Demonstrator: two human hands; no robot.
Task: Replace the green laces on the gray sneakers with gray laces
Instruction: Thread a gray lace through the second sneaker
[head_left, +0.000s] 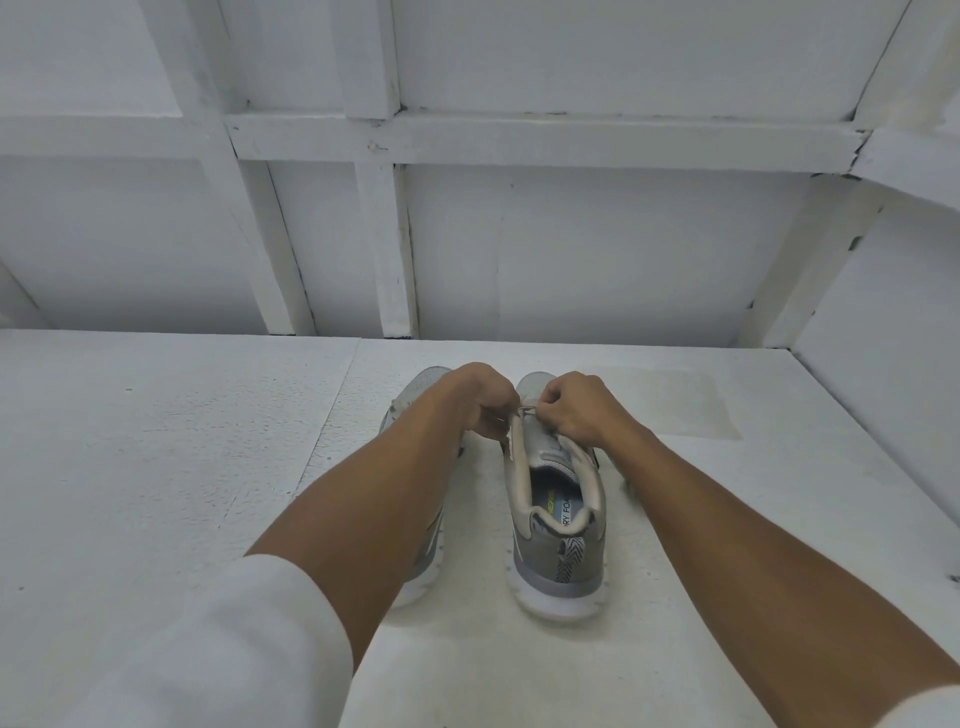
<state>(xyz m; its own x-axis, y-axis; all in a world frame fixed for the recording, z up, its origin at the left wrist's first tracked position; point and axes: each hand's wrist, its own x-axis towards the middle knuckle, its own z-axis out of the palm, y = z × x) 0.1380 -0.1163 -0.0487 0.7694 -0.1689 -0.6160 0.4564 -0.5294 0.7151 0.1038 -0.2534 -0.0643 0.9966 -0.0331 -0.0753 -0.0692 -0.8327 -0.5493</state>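
Two gray sneakers stand side by side on the white surface, heels toward me. The right sneaker (558, 519) shows its open collar, a blue insole and a striped heel tab. Most of the left sneaker (421, 387) is hidden under my left forearm. My left hand (480, 397) and my right hand (576, 405) meet over the front eyelets of the right sneaker. Both have curled fingers pinching a thin pale gray lace (524, 412) between them. No green lace is visible.
The shoes sit on a white foam-like tabletop (156, 467). A white panelled wall (571, 249) with raised battens rises behind it, and a side wall closes the right edge. A faint rectangular mark lies on the surface to the right of the shoes.
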